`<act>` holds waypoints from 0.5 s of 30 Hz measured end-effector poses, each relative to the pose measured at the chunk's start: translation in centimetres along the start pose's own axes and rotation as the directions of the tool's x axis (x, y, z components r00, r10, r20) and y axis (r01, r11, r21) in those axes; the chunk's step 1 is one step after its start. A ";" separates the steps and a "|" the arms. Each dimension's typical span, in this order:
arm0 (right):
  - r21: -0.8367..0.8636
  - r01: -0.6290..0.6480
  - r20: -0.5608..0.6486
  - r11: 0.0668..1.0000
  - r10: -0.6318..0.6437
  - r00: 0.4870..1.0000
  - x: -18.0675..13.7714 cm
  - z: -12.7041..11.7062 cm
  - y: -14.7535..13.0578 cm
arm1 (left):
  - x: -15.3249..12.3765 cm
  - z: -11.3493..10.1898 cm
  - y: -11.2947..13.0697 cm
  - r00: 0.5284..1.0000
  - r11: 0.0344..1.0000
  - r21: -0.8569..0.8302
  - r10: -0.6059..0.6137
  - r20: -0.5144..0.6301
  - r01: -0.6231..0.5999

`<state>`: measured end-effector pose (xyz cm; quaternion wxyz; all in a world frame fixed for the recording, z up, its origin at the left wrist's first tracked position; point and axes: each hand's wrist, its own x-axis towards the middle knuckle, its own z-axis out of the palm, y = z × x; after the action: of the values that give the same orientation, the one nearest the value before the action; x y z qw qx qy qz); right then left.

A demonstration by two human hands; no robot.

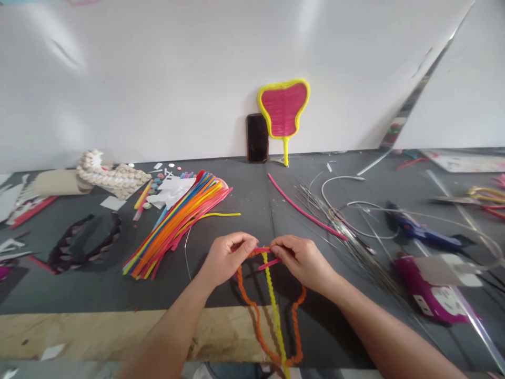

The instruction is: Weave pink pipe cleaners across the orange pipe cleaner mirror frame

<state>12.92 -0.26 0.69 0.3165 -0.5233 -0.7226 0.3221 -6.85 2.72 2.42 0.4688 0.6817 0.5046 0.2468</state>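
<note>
Between my hands is a fan-shaped frame of twisted pipe cleaners, its orange outline (257, 316) hanging down with a yellow twisted stem (273, 297) running through the middle. My left hand (229, 258) pinches the top edge on the left. On the right, my right hand (302, 260) pinches the same edge together with a pink pipe cleaner (269, 264), whose loose end sticks out to the left below the edge. Left of my hands lies a bundle of coloured pipe cleaners (169, 231). A single pink pipe cleaner (302, 207) rests beyond my right hand.
A finished pink-and-yellow fan (284, 108) leans on the white wall beside a phone (257, 138). Thin wires (347, 226), a blue glue gun (424, 229), a purple power strip (430, 295) and scissors (469, 200) lie right. A dark braided band (84, 245) lies left.
</note>
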 end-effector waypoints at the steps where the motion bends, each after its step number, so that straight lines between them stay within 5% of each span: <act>1: -0.003 -0.004 -0.008 1.000 0.004 1.000 0.0 -0.1 0.1 | 0.0 -0.2 0.0 0.999 0.999 0.029 0.035 -0.025 -0.034; 8: -0.044 -0.013 -0.070 0.999 0.010 0.997 0.1 -0.6 0.3 | -0.5 -0.2 0.3 0.982 0.953 0.258 0.181 -0.053 -0.162; 15: -0.053 0.011 -0.062 0.999 -0.014 0.998 0.0 -0.3 0.3 | -0.6 0.5 -0.1 0.981 0.912 0.386 0.179 -0.071 -0.138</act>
<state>13.35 -0.11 0.67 0.3269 -0.5367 -0.7240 0.2845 -6.73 1.99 2.23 0.2795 0.7841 0.5097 0.2174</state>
